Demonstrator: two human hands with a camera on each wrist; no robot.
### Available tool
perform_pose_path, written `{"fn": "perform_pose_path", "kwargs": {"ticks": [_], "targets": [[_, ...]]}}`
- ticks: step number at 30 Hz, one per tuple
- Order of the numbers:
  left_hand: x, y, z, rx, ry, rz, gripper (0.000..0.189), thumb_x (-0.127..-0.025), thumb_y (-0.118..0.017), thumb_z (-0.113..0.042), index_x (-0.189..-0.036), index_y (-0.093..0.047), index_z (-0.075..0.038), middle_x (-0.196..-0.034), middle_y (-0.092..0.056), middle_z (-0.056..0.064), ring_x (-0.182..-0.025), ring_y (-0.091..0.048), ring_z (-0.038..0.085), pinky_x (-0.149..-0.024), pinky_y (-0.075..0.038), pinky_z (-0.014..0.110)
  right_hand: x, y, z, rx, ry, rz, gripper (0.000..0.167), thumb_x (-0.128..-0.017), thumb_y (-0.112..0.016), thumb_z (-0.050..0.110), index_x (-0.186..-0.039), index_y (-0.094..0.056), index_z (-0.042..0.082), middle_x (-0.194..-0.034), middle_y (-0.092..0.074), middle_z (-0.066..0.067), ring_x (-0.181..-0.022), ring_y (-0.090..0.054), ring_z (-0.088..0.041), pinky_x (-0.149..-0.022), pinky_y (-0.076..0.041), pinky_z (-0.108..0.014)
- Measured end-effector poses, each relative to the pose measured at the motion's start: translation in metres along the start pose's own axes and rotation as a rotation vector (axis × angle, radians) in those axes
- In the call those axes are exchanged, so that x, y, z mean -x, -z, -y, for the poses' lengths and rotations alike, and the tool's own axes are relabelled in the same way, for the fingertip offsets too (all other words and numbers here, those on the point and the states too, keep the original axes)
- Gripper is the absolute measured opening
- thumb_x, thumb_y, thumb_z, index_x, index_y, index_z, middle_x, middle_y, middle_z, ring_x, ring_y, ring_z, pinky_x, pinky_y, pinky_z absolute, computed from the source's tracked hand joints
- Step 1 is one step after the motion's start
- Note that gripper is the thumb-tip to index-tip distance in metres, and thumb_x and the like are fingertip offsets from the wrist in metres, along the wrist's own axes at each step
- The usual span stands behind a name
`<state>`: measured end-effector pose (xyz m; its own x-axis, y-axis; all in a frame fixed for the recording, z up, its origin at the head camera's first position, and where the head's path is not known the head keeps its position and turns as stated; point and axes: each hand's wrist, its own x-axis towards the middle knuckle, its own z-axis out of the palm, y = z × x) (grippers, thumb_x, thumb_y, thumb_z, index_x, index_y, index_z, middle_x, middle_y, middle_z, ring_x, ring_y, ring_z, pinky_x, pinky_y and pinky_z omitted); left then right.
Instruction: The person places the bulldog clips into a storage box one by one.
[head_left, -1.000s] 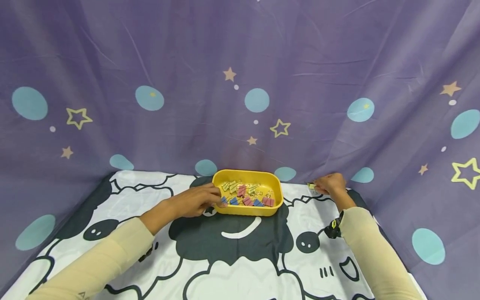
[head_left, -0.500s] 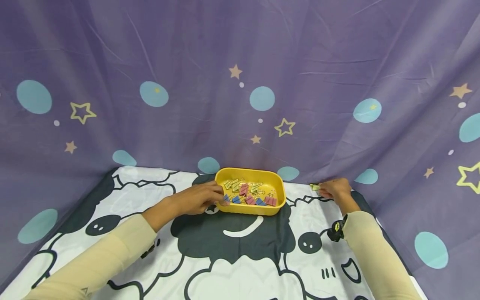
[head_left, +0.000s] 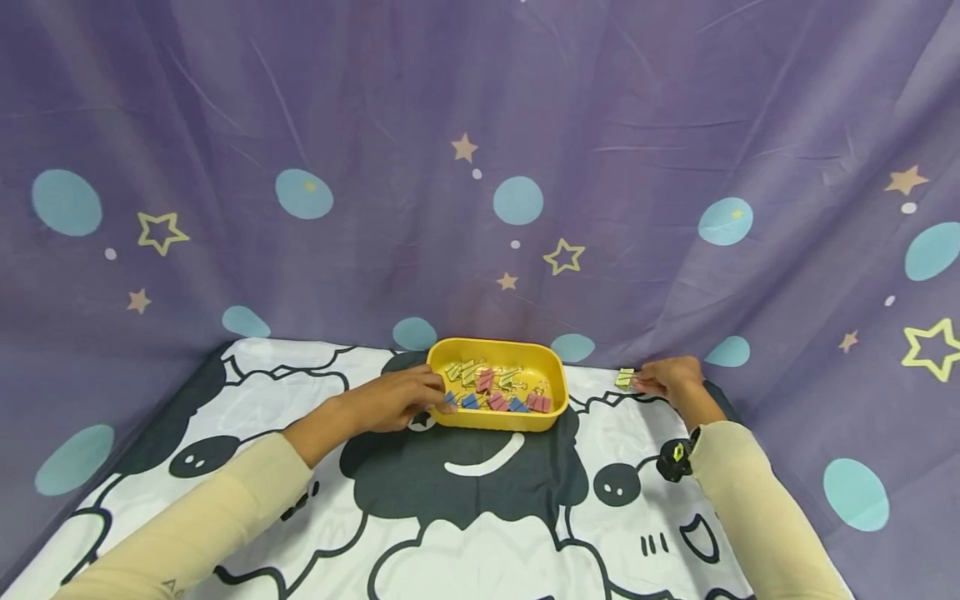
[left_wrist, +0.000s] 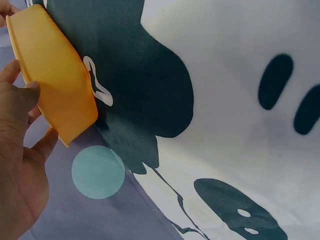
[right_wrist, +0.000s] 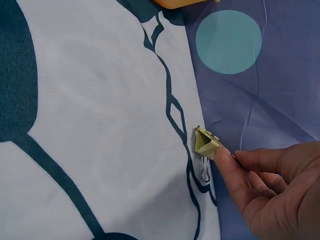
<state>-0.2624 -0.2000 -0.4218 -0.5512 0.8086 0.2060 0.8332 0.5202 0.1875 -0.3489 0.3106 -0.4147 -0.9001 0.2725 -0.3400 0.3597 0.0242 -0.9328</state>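
A yellow plastic box [head_left: 497, 422] stands at the back of the table, with several yellow-green, pink and blue binder clips [head_left: 483, 380] lying loose in it. My left hand [head_left: 393, 400] grips its left end, fingers bent over the rim; the left wrist view shows that hand [left_wrist: 22, 150] against the box wall [left_wrist: 60, 75]. To the right, near the cloth's back edge, my right hand [head_left: 670, 377] pinches a yellow-green binder clip [head_left: 625, 379] between thumb and forefinger. Close up, that clip [right_wrist: 206, 142] has its hollow side showing and one wire handle [right_wrist: 204, 170] hanging down; the other is mostly behind the fingertips.
A white cloth [head_left: 480, 558] with dark cartoon sheep covers the table. Behind it and along both sides hangs a purple curtain [head_left: 420, 250] with stars and blue ovals, meeting the table's back edge close behind the box and the right hand.
My right hand has shifted slightly to the right and turned the binder clip, so more of it shows beyond the fingertips. The left hand keeps its grip on the box.
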Motion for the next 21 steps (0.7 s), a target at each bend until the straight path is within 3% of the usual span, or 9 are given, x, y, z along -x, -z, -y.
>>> {"fn": "perform_pose_path", "kwargs": {"ticks": [6, 8, 12, 16, 21], "targets": [[-0.001, 0.001, 0.0, 0.002, 0.0, 0.001, 0.052, -0.103, -0.064, 0.012, -0.132, -0.085, -0.026, -0.119, -0.074, -0.006, -0.117, -0.062, 0.015, -0.102, -0.058, 0.04, 0.009, -0.001, 0.011, -0.004, 0.039, 0.078, 0.011, -0.095, -0.071, -0.017, -0.101, -0.072, -0.008, -0.072, -0.08, -0.013, -0.06, -0.081, -0.019, -0.071, -0.07, -0.034], [-0.001, 0.002, -0.001, 0.004, 0.003, -0.002, 0.052, -0.103, -0.064, 0.013, -0.131, -0.085, -0.025, -0.119, -0.074, -0.006, -0.118, -0.062, 0.015, -0.103, -0.059, 0.041, 0.012, -0.004, 0.016, 0.006, 0.069, 0.125, 0.011, -0.097, -0.07, -0.016, -0.105, -0.072, -0.008, -0.072, -0.081, -0.01, -0.062, -0.082, -0.018, -0.071, -0.069, -0.032], [-0.003, 0.002, -0.001, 0.007, 0.012, 0.0, 0.051, -0.102, -0.064, 0.012, -0.13, -0.086, -0.025, -0.122, -0.076, -0.006, -0.119, -0.063, 0.016, -0.104, -0.059, 0.041, 0.021, -0.013, 0.026, 0.056, 0.115, 0.206, 0.025, -0.1, -0.07, -0.013, -0.125, -0.071, -0.015, -0.077, -0.083, -0.007, -0.067, -0.083, -0.016, -0.073, -0.069, -0.03], [-0.003, 0.001, 0.0, 0.008, 0.006, -0.003, 0.051, -0.102, -0.064, 0.012, -0.13, -0.086, -0.025, -0.122, -0.076, -0.006, -0.119, -0.063, 0.016, -0.104, -0.059, 0.042, 0.031, -0.024, 0.035, 0.121, 0.152, 0.274, 0.047, -0.104, -0.07, -0.008, -0.148, -0.059, -0.019, -0.088, -0.086, -0.008, -0.075, -0.085, -0.014, -0.081, -0.069, -0.031], [-0.003, -0.002, 0.001, 0.012, -0.022, -0.024, 0.051, -0.102, -0.064, 0.014, -0.128, -0.086, -0.025, -0.12, -0.075, -0.006, -0.119, -0.063, 0.016, -0.104, -0.059, 0.043, 0.045, -0.041, 0.045, 0.167, 0.195, 0.322, 0.052, -0.106, -0.071, -0.003, -0.153, -0.056, -0.019, -0.101, -0.087, -0.012, -0.082, -0.086, -0.015, -0.091, -0.069, -0.038]]}}
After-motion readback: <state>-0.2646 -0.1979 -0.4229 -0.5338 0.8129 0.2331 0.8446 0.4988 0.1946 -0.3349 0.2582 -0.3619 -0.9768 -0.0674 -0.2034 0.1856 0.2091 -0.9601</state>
